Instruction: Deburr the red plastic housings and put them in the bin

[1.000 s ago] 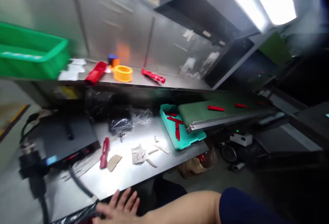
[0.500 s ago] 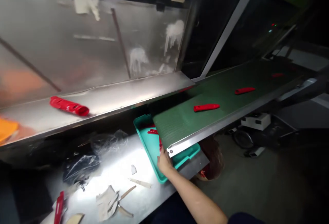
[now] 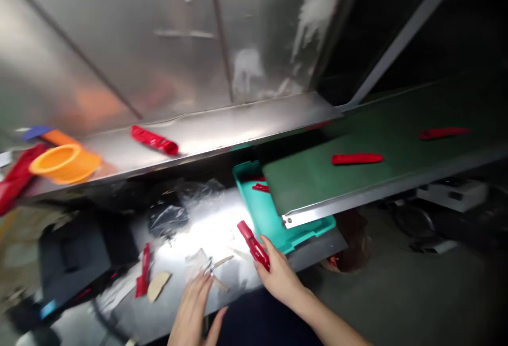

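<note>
the right hand (image 3: 280, 277) was closed, gripping a slim red plastic handle (image 3: 254, 245) by its lower end, just beside a teal plastic tray (image 3: 273, 224); the open left hand (image 3: 192, 303) hovered near small steel scissors (image 3: 210, 265) on the stainless steel bench (image 3: 246, 282).

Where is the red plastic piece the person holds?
The red plastic piece is in the right hand, low centre of the head view, beside the teal tray.

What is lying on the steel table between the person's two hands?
In the head view, small scissors and a pale sliver lie between the left hand and right hand.
</note>
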The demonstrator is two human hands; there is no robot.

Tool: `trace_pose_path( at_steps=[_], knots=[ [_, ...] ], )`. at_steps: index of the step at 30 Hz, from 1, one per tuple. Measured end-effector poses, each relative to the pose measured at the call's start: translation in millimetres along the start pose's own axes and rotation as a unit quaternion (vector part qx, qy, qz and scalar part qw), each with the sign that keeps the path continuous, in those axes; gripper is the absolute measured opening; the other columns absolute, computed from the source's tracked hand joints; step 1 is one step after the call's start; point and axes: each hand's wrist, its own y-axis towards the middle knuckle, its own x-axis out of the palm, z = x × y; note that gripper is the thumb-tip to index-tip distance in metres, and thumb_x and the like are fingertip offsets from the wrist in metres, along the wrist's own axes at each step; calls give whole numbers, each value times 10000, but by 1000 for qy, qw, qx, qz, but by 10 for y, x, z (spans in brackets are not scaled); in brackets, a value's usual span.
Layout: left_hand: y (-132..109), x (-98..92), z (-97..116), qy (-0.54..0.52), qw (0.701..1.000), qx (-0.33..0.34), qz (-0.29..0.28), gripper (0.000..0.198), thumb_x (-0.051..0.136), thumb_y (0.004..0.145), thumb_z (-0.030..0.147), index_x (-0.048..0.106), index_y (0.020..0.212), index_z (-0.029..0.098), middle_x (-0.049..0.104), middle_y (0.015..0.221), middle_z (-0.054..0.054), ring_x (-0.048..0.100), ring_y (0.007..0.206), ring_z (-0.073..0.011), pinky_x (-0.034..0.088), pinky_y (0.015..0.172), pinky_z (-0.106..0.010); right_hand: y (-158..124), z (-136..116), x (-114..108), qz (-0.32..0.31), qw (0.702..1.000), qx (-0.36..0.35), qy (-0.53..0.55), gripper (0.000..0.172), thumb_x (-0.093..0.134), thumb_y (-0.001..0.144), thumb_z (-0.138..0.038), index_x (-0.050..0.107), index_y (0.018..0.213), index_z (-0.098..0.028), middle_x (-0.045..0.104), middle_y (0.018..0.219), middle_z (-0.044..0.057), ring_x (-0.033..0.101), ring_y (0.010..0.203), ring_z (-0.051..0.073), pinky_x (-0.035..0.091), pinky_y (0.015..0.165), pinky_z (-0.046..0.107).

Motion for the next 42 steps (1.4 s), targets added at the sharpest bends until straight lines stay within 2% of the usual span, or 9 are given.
trace_pose_path(
  at_steps=[4,8,13,21,27,33,37,39,42],
  knots=[
    [170,-280,-103,0,987,81,-136,787,715,923,180,360,1621,259,544,1610,-157,506,1491,-375,430,1216,-613,-364,-510,-24,-163,982,-98,11,614,706,871,-206,606,1476,-232,699,1389,108,648,1281,335,512,1129,474],
    [122,-423,-258,-230,930,-156,-241,635,754,817,142,583,1425,210,807,1005,-71,778,927,-298,628,863,-430,-160,-829,202,-274,947,-153,70,524,791,884,-373,668,1382,-263,780,1195,51,751,1026,267,625,913,366],
    [-300,-436,-493,-507,740,-424,-122,522,818,808,532,613,1109,157,655,645,27,681,558,-200,566,577,-322,504,-599,996,-141,986,-91,-13,368,419,1134,-379,638,1316,-146,731,1133,118,718,949,238,600,929,460],
    [-495,-719,-489,-596,658,-458,27,605,652,886,736,552,1124,189,650,844,19,736,698,-191,622,628,-328,759,-520,2167,-199,966,-128,-102,225,713,1033,-374,697,1100,-160,701,1145,69,690,1030,241,588,945,460],
    [-433,-1042,-328,-622,649,-430,77,573,708,867,716,649,960,154,684,784,-10,707,655,-155,584,613,-258,582,-1012,1395,-156,972,-173,35,360,686,991,-542,660,939,-187,659,895,44,654,838,225,584,801,394],
    [-227,-931,-124,-814,469,-340,-39,642,663,872,756,707,882,116,667,669,-32,664,497,-159,603,474,-288,105,-1668,663,-236,932,-181,205,446,724,959,-597,692,1245,-256,716,967,52,681,749,206,579,629,308],
    [-78,-749,-3,-861,407,-275,-136,665,556,959,722,739,891,86,635,639,-41,630,481,-151,615,481,-321,-65,-1797,501,-305,878,-193,313,491,799,919,-570,746,1293,-256,696,996,57,640,766,185,541,669,301],
    [6,-736,56,-849,430,-260,-166,662,530,980,709,746,905,87,656,643,-57,658,516,-172,635,570,-357,-106,-1799,395,-283,884,-207,310,440,824,903,-554,802,1201,-231,660,928,48,604,756,177,511,661,293],
    [137,-822,131,-758,583,-270,-116,512,615,987,618,754,1080,134,780,904,-114,765,844,-238,616,879,-388,-162,-1791,215,-239,899,-226,288,321,834,910,-488,832,1093,-225,647,854,32,588,723,165,496,639,281]
  ],
)
